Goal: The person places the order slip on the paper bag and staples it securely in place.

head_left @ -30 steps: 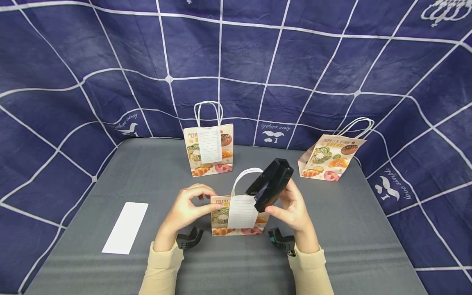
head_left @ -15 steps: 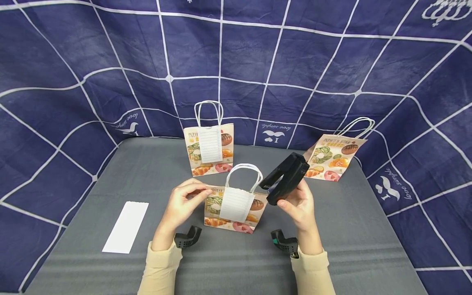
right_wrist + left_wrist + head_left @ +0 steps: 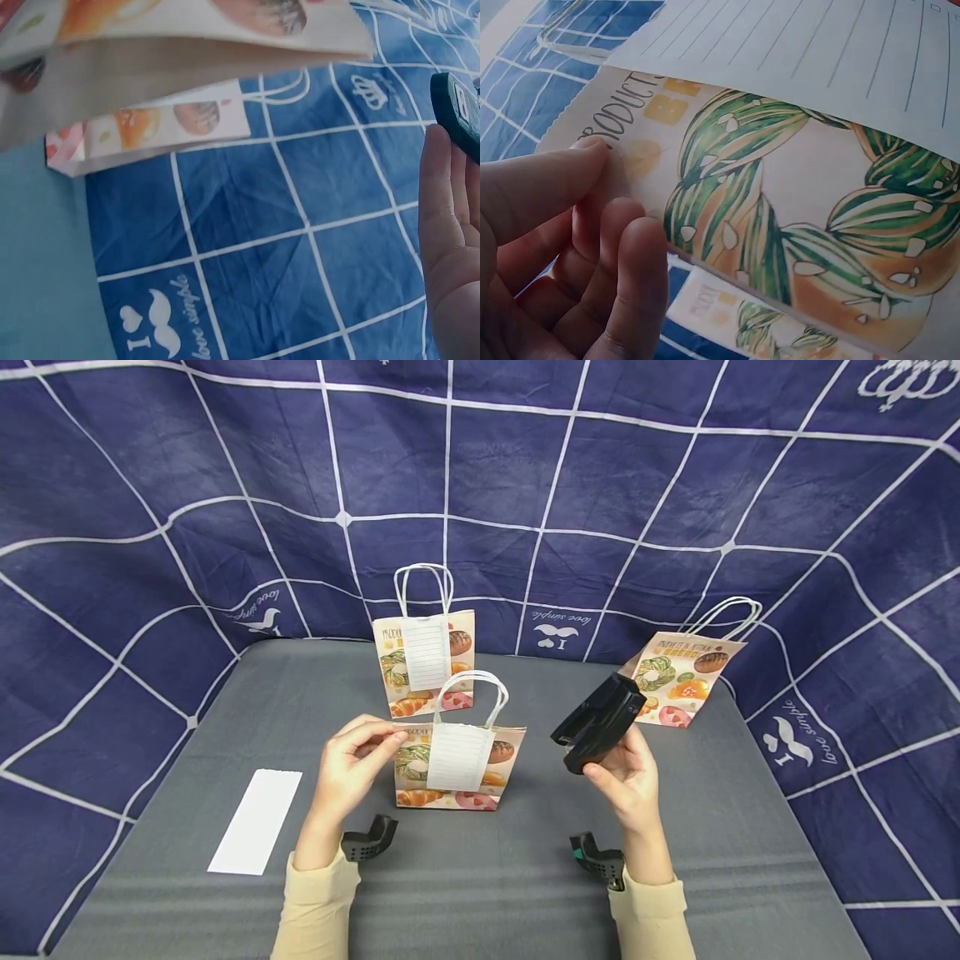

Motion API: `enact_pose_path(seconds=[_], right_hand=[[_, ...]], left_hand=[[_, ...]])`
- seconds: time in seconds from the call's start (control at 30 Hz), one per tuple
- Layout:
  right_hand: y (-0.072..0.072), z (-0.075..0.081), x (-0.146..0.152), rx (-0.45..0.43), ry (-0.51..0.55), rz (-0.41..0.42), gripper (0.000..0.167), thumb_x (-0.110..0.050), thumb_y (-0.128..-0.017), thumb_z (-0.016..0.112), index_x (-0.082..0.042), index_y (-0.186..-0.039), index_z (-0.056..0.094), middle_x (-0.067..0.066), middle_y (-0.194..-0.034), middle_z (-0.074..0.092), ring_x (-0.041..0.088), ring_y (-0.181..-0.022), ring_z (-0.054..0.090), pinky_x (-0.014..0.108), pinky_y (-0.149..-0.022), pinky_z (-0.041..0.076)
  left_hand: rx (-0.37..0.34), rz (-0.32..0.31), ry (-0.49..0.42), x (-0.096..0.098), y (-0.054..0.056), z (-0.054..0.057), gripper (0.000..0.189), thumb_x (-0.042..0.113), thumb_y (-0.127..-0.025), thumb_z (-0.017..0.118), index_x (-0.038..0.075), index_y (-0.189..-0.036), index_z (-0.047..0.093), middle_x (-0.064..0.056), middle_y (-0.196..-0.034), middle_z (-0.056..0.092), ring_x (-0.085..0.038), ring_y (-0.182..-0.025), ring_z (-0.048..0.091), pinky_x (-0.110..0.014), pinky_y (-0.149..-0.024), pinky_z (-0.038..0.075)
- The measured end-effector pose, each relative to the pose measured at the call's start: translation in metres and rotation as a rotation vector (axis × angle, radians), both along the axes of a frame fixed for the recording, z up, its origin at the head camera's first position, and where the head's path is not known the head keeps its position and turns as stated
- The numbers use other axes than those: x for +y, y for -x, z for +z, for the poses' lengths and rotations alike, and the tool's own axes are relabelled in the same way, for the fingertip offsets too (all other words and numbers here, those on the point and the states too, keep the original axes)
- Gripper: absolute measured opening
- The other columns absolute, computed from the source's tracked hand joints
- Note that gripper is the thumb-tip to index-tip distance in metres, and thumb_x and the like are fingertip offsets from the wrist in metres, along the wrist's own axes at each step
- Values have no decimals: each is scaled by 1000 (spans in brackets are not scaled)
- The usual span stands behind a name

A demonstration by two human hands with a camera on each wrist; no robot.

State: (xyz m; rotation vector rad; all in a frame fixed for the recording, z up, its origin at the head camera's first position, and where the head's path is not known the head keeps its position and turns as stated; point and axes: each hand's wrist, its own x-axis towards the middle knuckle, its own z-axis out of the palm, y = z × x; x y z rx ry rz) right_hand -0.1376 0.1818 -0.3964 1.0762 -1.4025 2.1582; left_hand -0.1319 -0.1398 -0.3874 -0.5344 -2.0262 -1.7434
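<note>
My left hand (image 3: 352, 768) pinches the upper left edge of a small paper gift bag (image 3: 411, 768) printed with bread pictures. In the left wrist view the thumb lies on the printed front of the bag (image 3: 780, 225), with the other fingers behind its edge. A lined white paper slip (image 3: 459, 758) hangs over the bag's front at the top, below the white handles (image 3: 480, 677). To the right of the bag, my right hand (image 3: 630, 785) grips a black stapler (image 3: 600, 722) in the air, apart from the bag. The right wrist view shows only an end of the stapler (image 3: 459, 112).
Behind, a matching bag (image 3: 393, 681) with a lined slip (image 3: 427, 653) stands on the grey table (image 3: 525, 877). Another bag (image 3: 686, 677), without a visible slip, leans at the back right. A blank white paper strip (image 3: 255, 822) lies at the left. Blue gridded cloth (image 3: 495, 468) surrounds the table.
The held bag has moved left and back, carried by my left hand. My right hand has drawn the stapler away from the slip to the right.
</note>
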Motion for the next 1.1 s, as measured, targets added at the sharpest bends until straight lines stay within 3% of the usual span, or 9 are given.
enact_pose_path(seconds=[0.27,0.47,0.6,1.1], right_hand=[[-1,-11,13,-22,-4,-10,65,9,-83,65,13,-136,29,20,-125,53,25,-106,58,31,-86,50],[-1,-22,23,-64,4,22,72,12,-86,58,1,-143,16,22,-130,51,27,-109,58,32,-87,50],[-2,-30,28,-100,-28,-2,69,14,-88,52,1,-143,13,23,-128,53,28,-109,58,31,-86,50],[4,-56,43,-217,-255,-120,64,18,-89,42,7,-143,9,10,-124,57,19,-106,60,25,-85,49]], left_hand=[[16,78,-70,-15,-1,3,8,-21,-80,59,-19,-87,61,-15,-82,58,-6,-71,58,-16,-62,51],[26,96,-191,-36,5,-12,9,-22,-80,59,-21,-89,60,-7,-85,61,-10,-70,61,-18,-62,52],[42,122,-250,-49,5,-18,10,-19,-81,60,-21,-90,60,-7,-85,61,-13,-70,61,-19,-62,52],[56,293,-349,-70,4,-19,7,-16,-81,62,-20,-87,62,-5,-85,63,-10,-65,59,-17,-60,50]])
